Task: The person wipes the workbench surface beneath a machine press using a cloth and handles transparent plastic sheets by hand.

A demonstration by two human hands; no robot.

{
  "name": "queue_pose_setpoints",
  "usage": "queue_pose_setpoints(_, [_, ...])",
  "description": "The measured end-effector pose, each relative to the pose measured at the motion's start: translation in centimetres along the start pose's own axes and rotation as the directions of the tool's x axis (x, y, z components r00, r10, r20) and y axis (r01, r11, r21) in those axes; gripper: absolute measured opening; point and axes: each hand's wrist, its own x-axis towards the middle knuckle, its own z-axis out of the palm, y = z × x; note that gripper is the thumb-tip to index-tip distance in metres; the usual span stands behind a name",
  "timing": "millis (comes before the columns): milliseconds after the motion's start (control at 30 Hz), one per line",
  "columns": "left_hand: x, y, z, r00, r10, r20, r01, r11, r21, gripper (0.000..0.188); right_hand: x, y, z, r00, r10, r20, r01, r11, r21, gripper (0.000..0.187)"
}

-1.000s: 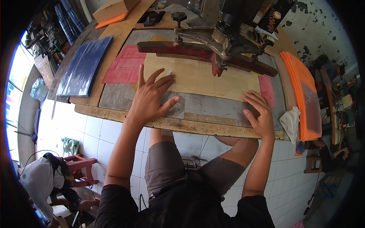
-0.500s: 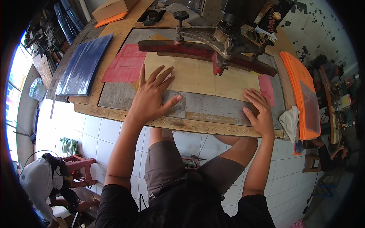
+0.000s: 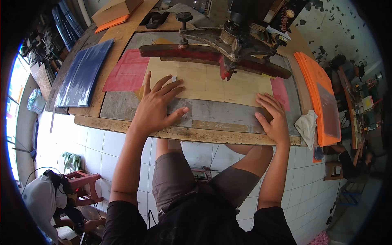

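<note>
My left hand (image 3: 157,103) lies palm down, fingers spread, on the left part of a pale yellow sheet (image 3: 204,81) and the grey metal plate (image 3: 220,116) in front of it. A small whitish strip (image 3: 174,78) shows between its fingers. What looks like a piece of clear film (image 3: 183,116) lies under or beside the thumb. My right hand (image 3: 274,117) rests open at the sheet's right front corner, fingers stretched out, thumb apart. Above the sheet hangs the dark red bar (image 3: 179,53) of a press, with a metal bracket (image 3: 228,41) over it.
Pink sheets (image 3: 126,71) flank the yellow one. Dark blue plastic covers (image 3: 85,75) lie at left, orange folders (image 3: 320,98) at right beside a white cloth (image 3: 307,125). A cardboard box (image 3: 116,11) stands far left. Another person (image 3: 43,196) is at lower left, near a red stool (image 3: 83,188).
The whole view has shifted slightly. My left fingers have moved a little over the sheet, and a small whitish strip now shows between them. My right hand stays at the sheet's corner.
</note>
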Motion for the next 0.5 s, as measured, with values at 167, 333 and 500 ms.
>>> queue_pose_setpoints(167, [-0.03, -0.08, 0.11, 1.0, -0.014, -0.002, 0.014, 1.0, 0.005, 0.07, 0.17, -0.13, 0.04, 1.0, -0.007, -0.006, 0.007, 1.0, 0.009, 0.045])
queue_pose_setpoints(333, [-0.07, -0.14, 0.22, 1.0, -0.01, 0.002, 0.01, 1.0, -0.002, 0.072, 0.03, 0.08, 0.17, 1.0, -0.001, -0.016, 0.001, 1.0, 0.022, 0.045])
queue_pose_setpoints(500, [-0.03, -0.15, 0.23, 1.0, -0.012, 0.001, 0.012, 1.0, -0.008, 0.072, 0.06, 0.1, 0.2, 1.0, 0.011, -0.008, -0.011, 1.0, 0.012, 0.045])
